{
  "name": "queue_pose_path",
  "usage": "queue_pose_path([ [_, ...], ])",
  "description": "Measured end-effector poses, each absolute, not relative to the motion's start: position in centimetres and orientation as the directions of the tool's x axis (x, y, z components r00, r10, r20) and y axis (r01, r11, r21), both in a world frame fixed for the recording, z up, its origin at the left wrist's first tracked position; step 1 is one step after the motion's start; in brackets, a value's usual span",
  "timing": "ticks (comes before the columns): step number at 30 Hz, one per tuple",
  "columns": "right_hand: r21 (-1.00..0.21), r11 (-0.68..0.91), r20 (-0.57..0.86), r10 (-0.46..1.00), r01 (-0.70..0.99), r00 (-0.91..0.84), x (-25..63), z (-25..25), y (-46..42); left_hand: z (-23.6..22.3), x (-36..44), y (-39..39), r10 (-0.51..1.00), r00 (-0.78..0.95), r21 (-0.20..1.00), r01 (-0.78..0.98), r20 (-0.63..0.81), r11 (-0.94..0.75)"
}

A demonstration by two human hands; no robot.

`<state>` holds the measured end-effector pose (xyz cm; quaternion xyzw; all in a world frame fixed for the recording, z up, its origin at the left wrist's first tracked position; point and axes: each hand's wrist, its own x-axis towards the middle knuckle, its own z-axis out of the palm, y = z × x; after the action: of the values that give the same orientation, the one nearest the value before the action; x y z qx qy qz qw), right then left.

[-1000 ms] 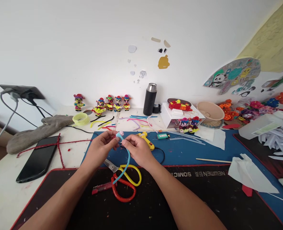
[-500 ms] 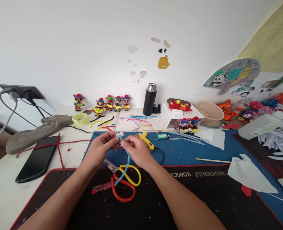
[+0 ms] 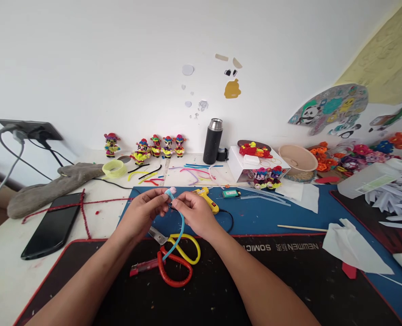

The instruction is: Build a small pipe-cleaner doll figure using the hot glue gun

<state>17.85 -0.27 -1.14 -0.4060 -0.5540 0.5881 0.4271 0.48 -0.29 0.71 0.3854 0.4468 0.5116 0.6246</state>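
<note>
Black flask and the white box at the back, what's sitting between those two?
In the head view, a small black cup with a grey piece in its top sits between the black flask and the white box.

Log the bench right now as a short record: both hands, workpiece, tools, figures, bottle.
left hand: pinching small pink-and-blue piece
right hand: pinching light-blue strip near the piece
strip's lower end: overlaps scissors in view; contact unclear
scissors' handles: one yellow, one red
glue gun: yellow, lying on blue mat
figures: five left of the bottle, two by the white box
bottle: black, upright
</note>
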Motion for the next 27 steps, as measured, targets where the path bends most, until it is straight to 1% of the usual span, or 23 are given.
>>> queue_pose_path([
  [11, -0.999, -0.019, -0.004, 0.956, -0.047, -0.292, 18.03, -1.17, -0.18, 0.92, 0.61, -0.25, 0.968, 0.111, 0.892, -0.377, -0.225, 0.251],
  [19, -1.0, -0.025, -0.019, 0.963, -0.017, -0.269, 18.08, -1.3, -0.14, 1.12, 0.71, -0.4, 0.958, 0.137, 0.874, -0.392, -0.252, 0.287],
  [27, -0.999, -0.012, -0.004, 0.968, -0.031, -0.251, 18.0, -1.43, -0.02, 1.16, 0.72, -0.44, 0.95, 0.154, 0.862, -0.401, -0.271, 0.311],
])
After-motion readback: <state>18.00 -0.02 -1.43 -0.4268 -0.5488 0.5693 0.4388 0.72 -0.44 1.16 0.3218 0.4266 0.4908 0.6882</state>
